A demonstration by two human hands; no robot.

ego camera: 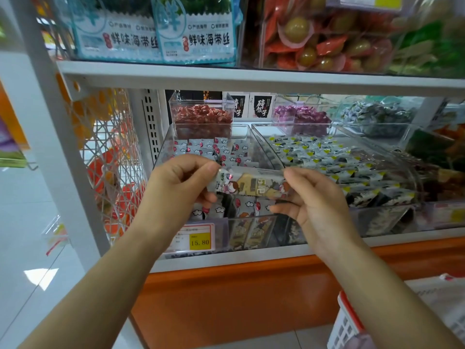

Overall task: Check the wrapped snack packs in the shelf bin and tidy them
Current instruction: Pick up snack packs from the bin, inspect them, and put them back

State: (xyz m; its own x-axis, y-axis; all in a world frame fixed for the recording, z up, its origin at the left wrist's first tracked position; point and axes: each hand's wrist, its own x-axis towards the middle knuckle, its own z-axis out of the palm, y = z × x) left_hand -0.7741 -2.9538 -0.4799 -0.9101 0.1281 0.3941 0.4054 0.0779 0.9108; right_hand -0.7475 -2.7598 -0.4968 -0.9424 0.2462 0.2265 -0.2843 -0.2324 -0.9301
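Head view of a shop shelf, inspection step. A single wrapped snack pack (250, 185) is held level, lifted clear of the shelf bin (164, 147) and just above its front half, at the frame's centre. The left hand (181, 183) pinches the pack's 9 o'clock end between thumb and curled fingers. The right hand (315, 200) pinches the 3 o'clock end in the same way, so neither hand is free. The printed face is turned toward the camera and shows cartoon figures and large characters too blurred to read. By judgement, the step in hand is checking this one pack. The next move calls for returning it among the loose packs (221, 152), aligned with their cloud-patterned faces, and releasing both ends without disturbing the rest. At 6 o'clock of the pack, on the bin's front, a price tag (199, 240) reads 15.80 on yellow; its other lines are illegible. At 12 o'clock, on the upper shelf, pale blue seaweed bags (196, 39) read 鲜味海带丝. Behind the bin, dark-faced boxes (261, 105) read 碎银子. At 3 o'clock a neighbouring bin (256, 132) holds packs with yellow marks, their text too small to tell. Red-wrapped sweets (201, 117) and purple-wrapped sweets (299, 114) sit farther back. A red and white basket (352, 321) stands at 5 o'clock.
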